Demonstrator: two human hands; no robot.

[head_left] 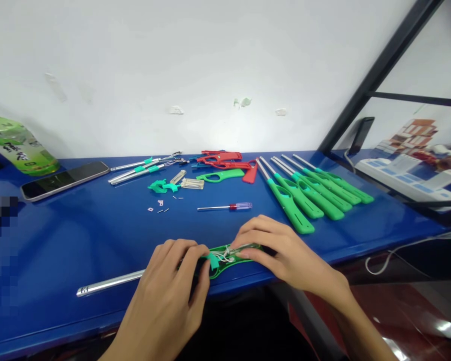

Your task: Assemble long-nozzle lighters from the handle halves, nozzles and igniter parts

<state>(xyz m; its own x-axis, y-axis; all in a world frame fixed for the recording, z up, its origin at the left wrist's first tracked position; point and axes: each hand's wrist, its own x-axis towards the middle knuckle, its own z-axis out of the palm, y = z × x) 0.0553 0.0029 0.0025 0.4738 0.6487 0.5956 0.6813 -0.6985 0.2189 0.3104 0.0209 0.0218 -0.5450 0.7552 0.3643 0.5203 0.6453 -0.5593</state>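
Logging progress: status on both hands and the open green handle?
Left hand gripping open green plastic handle, beside teal plastic piece. Right hand at handle's interior, grip unclear. White wires exposed. Red-and-purple-handled screwdriver apart from hands.

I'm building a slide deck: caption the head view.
Left hand and right hand at an open green utility-lighter casing; screwdriver and green utility lighters beyond, on a blue table.

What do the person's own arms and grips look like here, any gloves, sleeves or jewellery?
The left grip and right grip are bare human hands, four fingers and a thumb, with no gloves. No ring, watch or bracelet shows. The right forearm is bare as far as the picture reaches, slimmest near the wrist; no sleeve is visible on either side.
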